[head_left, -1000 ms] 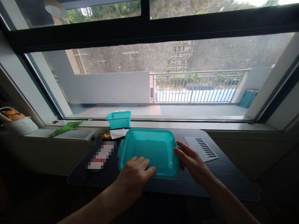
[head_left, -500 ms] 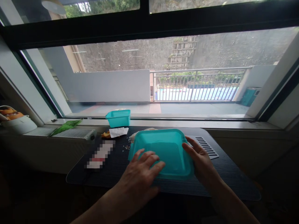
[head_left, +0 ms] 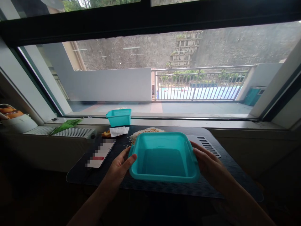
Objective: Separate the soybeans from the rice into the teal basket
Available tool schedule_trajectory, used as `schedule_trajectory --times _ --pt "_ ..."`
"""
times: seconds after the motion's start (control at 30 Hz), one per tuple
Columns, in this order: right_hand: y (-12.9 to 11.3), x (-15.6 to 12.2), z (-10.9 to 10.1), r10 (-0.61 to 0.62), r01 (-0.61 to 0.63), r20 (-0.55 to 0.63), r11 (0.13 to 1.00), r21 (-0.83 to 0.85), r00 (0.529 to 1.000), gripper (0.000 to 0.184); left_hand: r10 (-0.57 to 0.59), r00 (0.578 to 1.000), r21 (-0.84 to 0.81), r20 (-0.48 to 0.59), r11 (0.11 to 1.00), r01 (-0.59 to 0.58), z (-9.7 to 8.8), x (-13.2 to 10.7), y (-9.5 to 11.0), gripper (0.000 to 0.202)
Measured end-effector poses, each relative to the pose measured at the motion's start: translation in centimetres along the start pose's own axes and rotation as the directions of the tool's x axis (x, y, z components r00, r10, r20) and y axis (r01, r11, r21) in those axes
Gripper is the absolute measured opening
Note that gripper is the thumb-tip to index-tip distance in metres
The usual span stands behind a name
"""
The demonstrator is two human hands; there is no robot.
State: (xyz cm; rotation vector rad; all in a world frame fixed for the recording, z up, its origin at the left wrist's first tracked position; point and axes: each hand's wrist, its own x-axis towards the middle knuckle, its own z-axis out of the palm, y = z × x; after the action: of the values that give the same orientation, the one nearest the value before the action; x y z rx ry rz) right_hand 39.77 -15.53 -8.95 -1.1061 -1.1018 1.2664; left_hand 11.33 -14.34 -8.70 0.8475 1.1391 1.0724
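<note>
A shallow teal plastic container (head_left: 164, 178) is tilted toward me just above the dark table, its open inside facing me with no contents visible. My left hand (head_left: 120, 167) grips its left side, thumb over the rim and fingers behind the wall. On the opposite side, my right hand (head_left: 205, 157) holds the edge by the clip-like flap, its fingers partly hidden. Behind the container lies a heap of pale and brownish grains (head_left: 147, 131), some scattered leftward. The container hides part of this heap.
A smaller teal container (head_left: 118, 118) stands at the table's far left, behind white paper (head_left: 119, 131) and something orange-yellow. A partly blurred pale flat item (head_left: 101, 157) lies left on the dark table (head_left: 80, 175). A slotted grey panel (head_left: 208, 147) is at right. The window rises behind.
My left hand has moved from in front of the container to its left side and closed on it. The container has tilted, showing more of its inside. My right hand keeps its hold.
</note>
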Motion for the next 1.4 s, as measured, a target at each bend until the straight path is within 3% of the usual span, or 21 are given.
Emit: schedule_trajectory --times 0.17,0.37,0.53,0.63,1.03,1.13,1.23,1.4 --pt "0.1 0.0 -0.5 0.105 -0.111 0.104 0.992 0.06 0.989 0.053 -0.05 0.998 -0.109 0.036 0.993 0.053 -0.8 0.3 -0.1 0.039" --pt "0.6 0.1 -0.8 0.139 -0.139 0.018 0.99 0.013 0.99 0.052 -0.102 0.982 -0.267 0.157 0.953 0.142 -1.3 0.6 0.1 0.021" --pt "1.3 0.3 -1.4 0.13 -0.13 -0.005 0.986 -0.101 0.991 0.06 -0.189 0.947 -0.242 0.258 0.937 0.253 -1.6 0.5 0.1 0.017" --pt "1.7 0.5 -1.8 0.146 -0.144 0.005 0.98 -0.135 0.989 0.064 -0.173 0.934 -0.235 0.312 0.939 0.252 -1.9 0.6 -0.2 0.012" --pt "1.4 -0.1 -0.9 0.187 -0.184 0.017 0.976 -0.114 0.982 0.062 -0.172 0.958 -0.214 0.228 0.951 0.222 -2.5 1.4 -1.6 0.01" --pt "1.2 0.1 -0.6 0.129 -0.122 0.023 0.973 -0.194 0.991 0.061 -0.153 0.955 -0.268 0.253 0.937 0.222 -2.0 1.1 -1.2 0.007" --pt "1.0 0.4 -0.7 0.047 -0.039 0.019 0.95 -0.31 0.999 0.059 -0.216 0.942 -0.283 0.257 0.915 0.287 -1.4 0.7 -0.8 0.012" --pt "0.8 1.5 -3.2 -0.091 0.079 0.008 0.825 -0.559 0.996 0.062 -0.337 0.933 -0.365 0.128 0.858 0.36 -1.2 -0.4 -1.0 0.01"
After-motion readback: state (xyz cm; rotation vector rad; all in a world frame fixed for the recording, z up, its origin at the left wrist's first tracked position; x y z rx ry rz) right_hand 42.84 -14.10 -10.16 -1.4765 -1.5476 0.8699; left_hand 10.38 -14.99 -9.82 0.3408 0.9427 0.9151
